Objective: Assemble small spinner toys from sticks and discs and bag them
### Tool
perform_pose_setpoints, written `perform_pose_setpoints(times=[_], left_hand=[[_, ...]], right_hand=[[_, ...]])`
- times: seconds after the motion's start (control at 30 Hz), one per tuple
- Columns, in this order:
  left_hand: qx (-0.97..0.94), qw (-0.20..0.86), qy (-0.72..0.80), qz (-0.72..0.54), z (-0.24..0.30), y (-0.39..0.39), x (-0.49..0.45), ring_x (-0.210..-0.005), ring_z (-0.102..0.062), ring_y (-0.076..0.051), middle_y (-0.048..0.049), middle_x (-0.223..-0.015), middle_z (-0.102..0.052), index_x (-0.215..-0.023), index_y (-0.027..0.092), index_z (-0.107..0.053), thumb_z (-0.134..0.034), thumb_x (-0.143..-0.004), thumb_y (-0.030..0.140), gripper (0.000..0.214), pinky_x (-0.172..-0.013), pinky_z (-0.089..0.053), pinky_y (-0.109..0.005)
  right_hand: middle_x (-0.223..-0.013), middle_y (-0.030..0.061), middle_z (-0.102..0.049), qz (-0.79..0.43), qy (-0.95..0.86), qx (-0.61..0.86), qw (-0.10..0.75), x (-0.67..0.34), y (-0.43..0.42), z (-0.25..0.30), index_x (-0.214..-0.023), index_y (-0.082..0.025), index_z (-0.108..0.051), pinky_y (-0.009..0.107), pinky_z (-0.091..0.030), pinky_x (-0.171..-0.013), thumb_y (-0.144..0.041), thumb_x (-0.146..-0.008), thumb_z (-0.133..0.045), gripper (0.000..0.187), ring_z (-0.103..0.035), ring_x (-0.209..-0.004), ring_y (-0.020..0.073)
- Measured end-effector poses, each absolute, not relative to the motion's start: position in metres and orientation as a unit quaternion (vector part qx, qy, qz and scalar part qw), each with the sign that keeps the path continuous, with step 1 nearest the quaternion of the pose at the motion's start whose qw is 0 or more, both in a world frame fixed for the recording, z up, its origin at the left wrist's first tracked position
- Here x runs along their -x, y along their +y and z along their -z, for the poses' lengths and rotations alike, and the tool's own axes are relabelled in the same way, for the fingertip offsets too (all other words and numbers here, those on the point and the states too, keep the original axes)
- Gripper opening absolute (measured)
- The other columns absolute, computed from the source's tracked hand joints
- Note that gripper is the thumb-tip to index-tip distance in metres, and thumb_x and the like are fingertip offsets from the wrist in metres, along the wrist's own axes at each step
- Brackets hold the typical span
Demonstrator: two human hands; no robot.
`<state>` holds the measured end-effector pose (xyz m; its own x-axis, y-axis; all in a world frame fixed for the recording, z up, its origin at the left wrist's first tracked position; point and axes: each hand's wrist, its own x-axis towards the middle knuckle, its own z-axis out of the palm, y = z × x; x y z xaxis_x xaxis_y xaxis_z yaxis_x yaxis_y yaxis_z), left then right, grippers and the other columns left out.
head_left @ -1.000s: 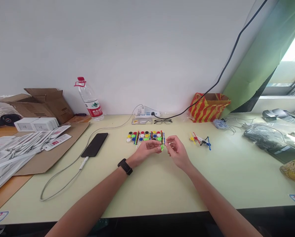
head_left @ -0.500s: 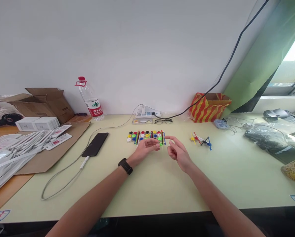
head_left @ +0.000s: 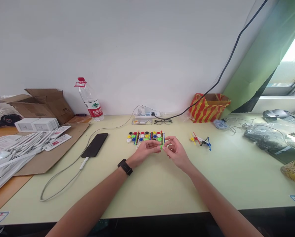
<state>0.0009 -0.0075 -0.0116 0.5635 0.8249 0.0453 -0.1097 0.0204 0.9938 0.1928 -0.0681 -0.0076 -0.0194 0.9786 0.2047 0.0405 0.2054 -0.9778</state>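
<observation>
Between my fingertips is a small bright green plastic piece [head_left: 161, 146]; its exact shape is mostly hidden. My left hand [head_left: 147, 148], with a black watch [head_left: 125, 167] on its wrist, pinches it from the left. From the right, my right hand [head_left: 176, 152] closes thumb and fingers on the same piece. Just beyond the hands lie rows of small round discs [head_left: 142, 135] in several colours, with thin coloured sticks [head_left: 137, 138] set among them. To the right rest several joined disc-and-stick pieces [head_left: 201, 141] in yellow, red, white, black and blue.
Left of the hands lies a black phone [head_left: 95, 145] on a cable. Behind are eyeglasses [head_left: 163, 121], a power strip [head_left: 146, 113], a water bottle [head_left: 91, 102] and a striped bag [head_left: 210, 108]. Cardboard [head_left: 60, 153] with white tags is at left, plastic-wrapped items [head_left: 266, 135] at right.
My right hand has moved left, and its pointing index finger has come in. Its fingers now meet the green piece, which my left hand still holds in nearly the same place.
</observation>
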Motion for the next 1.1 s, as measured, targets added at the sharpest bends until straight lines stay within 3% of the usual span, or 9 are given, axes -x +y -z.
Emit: perform_pose_setpoints(times=[0.2,0.43,0.47,0.53,0.6,0.67,0.73,0.9,1.1], left_hand=[[-0.593,0.652,0.298,-0.366,0.011,-0.007,-0.001,-0.089,-0.072,-0.020,-0.0077,-0.098,-0.075,-0.104,0.015,-0.077,-0.089,-0.076,0.036,0.036,-0.090,-0.056,-0.038],[-0.552,0.677,0.315,-0.372,0.007,-0.009,-0.002,-0.081,-0.071,-0.017,-0.0055,-0.087,-0.073,-0.098,0.014,-0.078,-0.092,-0.071,0.035,0.037,-0.087,-0.055,-0.034],[-0.546,0.680,0.316,-0.373,0.006,-0.009,-0.002,-0.081,-0.071,-0.017,-0.0057,-0.088,-0.074,-0.097,0.014,-0.078,-0.092,-0.071,0.035,0.037,-0.087,-0.055,-0.034],[-0.540,0.682,0.317,-0.377,0.006,-0.008,-0.002,-0.081,-0.070,-0.017,-0.0058,-0.088,-0.074,-0.097,0.014,-0.078,-0.093,-0.070,0.034,0.037,-0.087,-0.055,-0.034],[-0.541,0.677,0.320,-0.381,0.007,-0.008,-0.002,-0.082,-0.070,-0.017,-0.0057,-0.088,-0.074,-0.096,0.014,-0.078,-0.093,-0.069,0.034,0.037,-0.087,-0.055,-0.035],[-0.545,0.671,0.324,-0.384,0.007,-0.008,-0.002,-0.081,-0.070,-0.017,-0.0054,-0.087,-0.074,-0.095,0.014,-0.078,-0.093,-0.069,0.034,0.036,-0.088,-0.055,-0.035],[-0.550,0.668,0.323,-0.383,0.007,-0.008,-0.002,-0.081,-0.071,-0.018,-0.0057,-0.087,-0.075,-0.095,0.014,-0.078,-0.093,-0.070,0.034,0.036,-0.088,-0.055,-0.036],[-0.567,0.669,0.312,-0.365,0.009,-0.008,-0.002,-0.084,-0.071,-0.019,-0.0077,-0.090,-0.076,-0.098,0.014,-0.077,-0.092,-0.072,0.036,0.038,-0.088,-0.055,-0.037],[-0.570,0.674,0.304,-0.357,0.010,-0.007,-0.002,-0.083,-0.070,-0.019,-0.0083,-0.091,-0.076,-0.100,0.013,-0.077,-0.091,-0.072,0.037,0.039,-0.087,-0.055,-0.037]], right_hand=[[-0.097,0.0013,-0.061,-0.412,-0.565,0.456,0.550,-0.197,-0.065,0.011,-0.114,-0.026,-0.052,0.029,-0.047,-0.054,-0.047,-0.090,-0.066,0.035,-0.052,-0.061,0.0129],[-0.132,0.0109,-0.063,-0.235,-0.639,0.463,0.567,-0.197,-0.078,0.008,-0.135,-0.029,-0.047,0.036,-0.053,-0.073,-0.040,-0.101,-0.049,0.037,-0.061,-0.078,0.0176],[-0.127,0.0103,-0.065,-0.230,-0.654,0.469,0.547,-0.197,-0.079,0.008,-0.139,-0.029,-0.044,0.036,-0.052,-0.074,-0.040,-0.101,-0.047,0.039,-0.061,-0.077,0.0178],[-0.093,0.0036,-0.069,-0.251,-0.662,0.499,0.499,-0.196,-0.081,0.010,-0.138,-0.027,-0.045,0.033,-0.048,-0.066,-0.042,-0.103,-0.042,0.038,-0.056,-0.064,0.0172],[-0.060,-0.0065,-0.051,-0.292,-0.643,0.526,0.473,-0.196,-0.080,0.011,-0.128,-0.026,-0.049,0.029,-0.037,-0.054,-0.045,-0.104,-0.038,0.033,-0.043,-0.050,0.0160],[-0.053,-0.0099,-0.035,-0.318,-0.626,0.519,0.488,-0.196,-0.077,0.010,-0.120,-0.026,-0.050,0.028,-0.028,-0.050,-0.049,-0.103,-0.040,0.030,-0.034,-0.047,0.0152],[-0.058,-0.0090,-0.036,-0.326,-0.624,0.489,0.515,-0.195,-0.076,0.008,-0.119,-0.027,-0.048,0.027,-0.029,-0.051,-0.049,-0.100,-0.047,0.030,-0.035,-0.051,0.0150],[-0.088,0.0003,-0.059,-0.342,-0.636,0.462,0.515,-0.190,-0.075,0.006,-0.119,-0.028,-0.048,0.030,-0.042,-0.058,-0.047,-0.095,-0.057,0.032,-0.051,-0.065,0.0167],[-0.094,0.0021,-0.061,-0.341,-0.642,0.465,0.506,-0.191,-0.074,0.010,-0.120,-0.027,-0.048,0.031,-0.046,-0.059,-0.043,-0.095,-0.057,0.031,-0.055,-0.068,0.0171]])
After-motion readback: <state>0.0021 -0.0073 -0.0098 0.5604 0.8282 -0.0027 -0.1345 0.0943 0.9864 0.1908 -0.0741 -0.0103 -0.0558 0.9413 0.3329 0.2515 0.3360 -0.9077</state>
